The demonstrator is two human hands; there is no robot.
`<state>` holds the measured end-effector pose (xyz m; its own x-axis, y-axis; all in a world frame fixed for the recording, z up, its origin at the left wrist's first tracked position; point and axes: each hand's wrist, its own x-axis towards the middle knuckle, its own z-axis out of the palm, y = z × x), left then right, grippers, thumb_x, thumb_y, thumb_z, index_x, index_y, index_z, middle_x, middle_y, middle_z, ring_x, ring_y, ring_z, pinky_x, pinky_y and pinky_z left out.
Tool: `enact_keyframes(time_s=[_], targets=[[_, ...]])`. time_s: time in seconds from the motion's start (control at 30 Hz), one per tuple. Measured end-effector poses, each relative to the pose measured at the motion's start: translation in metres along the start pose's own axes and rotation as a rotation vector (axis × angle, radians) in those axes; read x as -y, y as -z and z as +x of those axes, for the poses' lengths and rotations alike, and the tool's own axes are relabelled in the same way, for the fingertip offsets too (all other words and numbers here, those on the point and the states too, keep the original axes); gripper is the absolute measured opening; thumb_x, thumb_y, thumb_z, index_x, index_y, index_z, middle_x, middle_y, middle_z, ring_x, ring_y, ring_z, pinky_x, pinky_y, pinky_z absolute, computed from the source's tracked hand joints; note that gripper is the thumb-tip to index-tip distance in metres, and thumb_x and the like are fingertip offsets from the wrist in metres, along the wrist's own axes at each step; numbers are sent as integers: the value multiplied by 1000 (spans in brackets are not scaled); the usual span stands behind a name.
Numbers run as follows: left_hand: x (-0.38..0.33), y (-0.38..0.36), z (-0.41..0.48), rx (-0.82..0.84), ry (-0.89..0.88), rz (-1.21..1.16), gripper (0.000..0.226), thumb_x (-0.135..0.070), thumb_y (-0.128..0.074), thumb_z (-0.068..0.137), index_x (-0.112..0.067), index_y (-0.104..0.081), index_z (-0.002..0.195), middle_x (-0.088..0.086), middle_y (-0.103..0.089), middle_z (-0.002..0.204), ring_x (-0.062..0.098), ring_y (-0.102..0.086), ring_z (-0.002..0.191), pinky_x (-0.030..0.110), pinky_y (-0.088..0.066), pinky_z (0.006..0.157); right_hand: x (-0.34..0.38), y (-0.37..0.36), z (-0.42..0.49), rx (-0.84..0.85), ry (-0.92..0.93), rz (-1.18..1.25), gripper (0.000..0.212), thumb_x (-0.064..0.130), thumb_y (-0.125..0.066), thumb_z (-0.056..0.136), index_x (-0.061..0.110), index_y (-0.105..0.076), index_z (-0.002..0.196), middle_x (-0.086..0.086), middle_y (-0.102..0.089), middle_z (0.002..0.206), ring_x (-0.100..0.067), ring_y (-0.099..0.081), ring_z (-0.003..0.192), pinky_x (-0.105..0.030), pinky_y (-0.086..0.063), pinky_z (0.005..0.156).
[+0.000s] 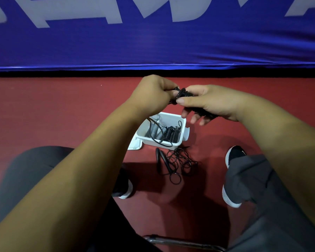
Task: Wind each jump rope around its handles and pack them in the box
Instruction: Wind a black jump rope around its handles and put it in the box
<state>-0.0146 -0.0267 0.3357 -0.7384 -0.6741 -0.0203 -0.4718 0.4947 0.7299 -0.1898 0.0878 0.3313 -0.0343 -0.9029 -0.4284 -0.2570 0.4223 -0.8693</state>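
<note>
Head: raised left hand (153, 93), right hand (214, 104) pinch rope (182, 93).

Jump rope (181, 93) largely behind hands (153, 93)

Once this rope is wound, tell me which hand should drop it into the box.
Right, probably. The right hand grips the wound black bundle, and its fingers hang near the rim of the white box. The left hand only pinches the cord end.

One head-worn camera looks steeply down, close over the forearms, toward the floor (62, 113)
</note>
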Motion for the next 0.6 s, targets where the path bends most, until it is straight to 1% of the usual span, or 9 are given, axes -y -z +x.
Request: enact_keyframes(time_s=[0.07, 0.1, 0.13, 0.17, 0.23, 0.33, 0.43, 0.5, 0.6], targets=[[-1, 1, 0, -10, 13, -42, 15, -15, -66, 101, -17, -82, 101, -12, -73, 69, -4, -60, 61, 23, -50, 66, 0, -1, 2, -22, -10, 17, 29, 49, -71, 99, 26, -68, 116, 1, -72, 90, -14, -58, 65, -25, -44, 50], [-2, 2, 0, -19, 18, -52, 16, -15, -66, 101, -17, -82, 102, -13, -70, 66, -7, -56, 56, 19, -46, 63, 0, -1, 3, -26, -13, 39, 29, 49, -71, 99, 25, -68, 115, 1, -69, 87, -13, -54, 62, -23, -37, 46], [-3, 3, -1, -27, 14, -56, 16, -16, -66, 101, -18, -82, 102, -11, -72, 69, -6, -56, 59, 19, -46, 64, -1, 0, 3, -19, -21, 75, 29, 48, -70, 99, 24, -67, 115, 1, -66, 85, -12, -50, 59, -21, -32, 44], [-3, 3, -1, -30, 1, -56, 16, -16, -66, 100, -19, -82, 101, -6, -75, 76, -1, -61, 66, 23, -48, 68, -1, 1, 3, -2, -31, 114, 28, 47, -69, 100, 23, -67, 115, 0, -65, 83, -12, -48, 55, -20, -29, 43], [-5, 2, -2, -25, -24, -46, 17, -18, -66, 100, -22, -82, 101, 2, -77, 87, 11, -67, 79, 29, -53, 79, 0, 4, 0, 43, -48, 165, 23, 44, -68, 101, 23, -66, 112, -3, -64, 80, -12, -44, 50, -18, -28, 40], [-6, -1, -3, -45, -12, -70, 18, -20, -65, 100, -25, -82, 100, 0, -77, 86, 10, -67, 80, 30, -54, 82, 2, 6, -3, 69, -34, 175, 21, 42, -68, 102, 23, -66, 110, -5, -63, 79, -12, -43, 49, -19, -27, 40], [-5, -4, -1, -78, 25, -110, 17, -21, -65, 99, -26, -81, 97, -4, -77, 87, 9, -69, 85, 33, -56, 89, 2, 4, 0, -3, 18, 37, 28, 47, -69, 100, 23, -65, 114, -3, -65, 83, -13, -44, 53, -22, -29, 45], [-6, -7, -2, -117, 56, -121, 17, -19, -65, 99, -25, -82, 97, -8, -77, 85, 3, -68, 83, 26, -54, 85, 2, 0, 2, -62, 45, -56, 29, 50, -69, 99, 25, -66, 113, -2, -67, 83, -13, -48, 53, -23, -31, 47], [-9, -10, -3, -166, 85, -109, 17, -19, -66, 100, -25, -82, 103, -10, -77, 90, 1, -69, 87, 15, -49, 79, 3, 1, 3, -93, 39, -31, 29, 50, -71, 98, 26, -65, 114, -3, -71, 84, -14, -53, 55, -23, -32, 46]])
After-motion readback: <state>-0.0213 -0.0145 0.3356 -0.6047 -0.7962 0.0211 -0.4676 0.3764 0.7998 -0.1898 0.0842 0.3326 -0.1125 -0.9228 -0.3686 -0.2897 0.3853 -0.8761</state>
